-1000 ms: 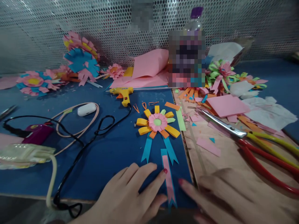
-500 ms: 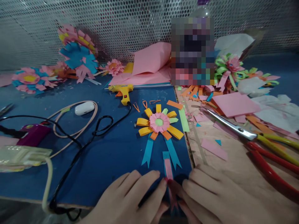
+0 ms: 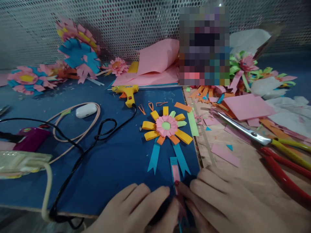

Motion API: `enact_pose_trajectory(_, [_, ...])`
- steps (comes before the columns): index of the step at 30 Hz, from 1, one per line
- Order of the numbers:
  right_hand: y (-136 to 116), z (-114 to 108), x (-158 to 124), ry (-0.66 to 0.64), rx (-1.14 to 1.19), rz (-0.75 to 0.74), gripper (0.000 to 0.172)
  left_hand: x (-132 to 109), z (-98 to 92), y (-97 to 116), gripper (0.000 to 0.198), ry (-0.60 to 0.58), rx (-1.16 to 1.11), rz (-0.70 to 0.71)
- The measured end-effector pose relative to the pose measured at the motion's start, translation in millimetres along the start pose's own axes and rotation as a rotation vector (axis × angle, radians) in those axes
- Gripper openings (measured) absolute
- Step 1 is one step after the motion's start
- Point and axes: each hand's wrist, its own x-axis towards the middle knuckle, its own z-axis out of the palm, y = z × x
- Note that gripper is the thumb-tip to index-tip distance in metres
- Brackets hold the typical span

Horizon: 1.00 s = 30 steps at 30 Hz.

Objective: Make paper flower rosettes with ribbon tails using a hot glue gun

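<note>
A narrow blue paper strip (image 3: 173, 159) with a pink strip (image 3: 175, 173) laid on it points toward me at the table's front. My right hand (image 3: 218, 200) has its index fingertip pressed on the pink strip, with the thumb tucked lower along the right edge. My left hand (image 3: 138, 207) is curled against the left side of the strip, its thumb close to the lower end. The forked lower end lies partly hidden between the hands. Just beyond lies a paper flower (image 3: 166, 125) with yellow and orange loops, a pink-green centre and two blue forked tails (image 3: 154, 158).
A yellow glue gun (image 3: 128, 94) with a black cord lies behind. Scissors (image 3: 255, 137) with red and yellow handles rest at right among paper scraps. At left are a white earbud case (image 3: 86, 110), cables and a power strip (image 3: 21, 163). Finished flowers (image 3: 79, 56) stand at the back.
My left hand has shifted slightly down, its fingertips drawing back from the pink strip. The right index fingertip has moved slightly up along it. The view has shifted a little.
</note>
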Motion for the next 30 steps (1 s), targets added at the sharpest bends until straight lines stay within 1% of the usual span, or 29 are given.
enact_pose_trajectory(1, [0.8, -0.5, 1.0, 0.004, 0.015, 0.012, 0.032, 0.2, -1.0, 0.7, 0.026, -0.022, -0.008, 0.000])
enact_pose_trajectory(4, [3.0, -2.0, 4.2, 0.060, 0.065, 0.039, 0.032, 0.2, -4.0, 4.4, 0.027, -0.101, -0.008, -0.081])
enact_pose_trajectory(6, [4.0, -3.9, 6.8, 0.115, 0.084, -0.007, 0.032, -0.6, -4.9, 5.9, 0.027, -0.125, -0.016, -0.098])
enact_pose_trajectory(7, [4.3, -5.3, 8.3, 0.101, 0.071, -0.010, 0.032, -1.3, -4.8, 6.1, 0.026, -0.138, -0.019, -0.105])
enact_pose_trajectory(11, [4.4, -12.4, 15.8, -0.010, -0.011, -0.032, 0.031, -2.9, -2.4, 3.2, 0.025, -0.147, -0.046, -0.026])
enact_pose_trajectory(13, [4.1, -14.7, 18.0, -0.033, -0.010, -0.038, 0.029, -1.6, -0.9, 1.9, 0.025, -0.131, -0.048, 0.011])
enact_pose_trajectory(15, [3.8, -15.3, 17.5, -0.025, 0.010, -0.020, 0.029, 0.8, 0.2, 1.9, 0.024, -0.132, -0.042, 0.010])
enact_pose_trajectory(17, [3.8, -14.6, 14.7, 0.007, 0.012, -0.008, 0.029, 3.0, 0.5, 2.7, 0.022, -0.168, -0.042, -0.007])
enact_pose_trajectory(19, [4.0, -13.5, 11.4, 0.096, -0.008, -0.020, 0.029, 3.3, 0.5, 3.3, 0.018, -0.209, -0.048, -0.014])
enact_pose_trajectory(20, [4.1, -13.0, 10.2, 0.144, -0.022, -0.033, 0.030, 2.5, 0.4, 3.3, 0.016, -0.217, -0.041, 0.005])
enact_pose_trajectory(22, [4.4, -12.4, 8.9, 0.217, -0.044, -0.059, 0.031, -1.0, 0.7, 2.5, 0.020, -0.205, -0.026, 0.059])
enact_pose_trajectory(25, [4.9, -11.4, 9.2, 0.212, -0.081, -0.088, 0.032, -7.4, 1.4, 0.8, 0.028, -0.227, -0.022, 0.116])
enact_pose_trajectory(27, [5.1, -10.6, 10.0, 0.203, -0.123, -0.098, 0.034, -9.8, 1.4, 0.1, 0.027, -0.231, -0.022, 0.119])
enact_pose_trajectory(30, [5.0, -9.8, 11.5, 0.183, -0.160, -0.048, 0.034, -8.9, 0.5, -1.5, 0.022, -0.231, -0.025, 0.119])
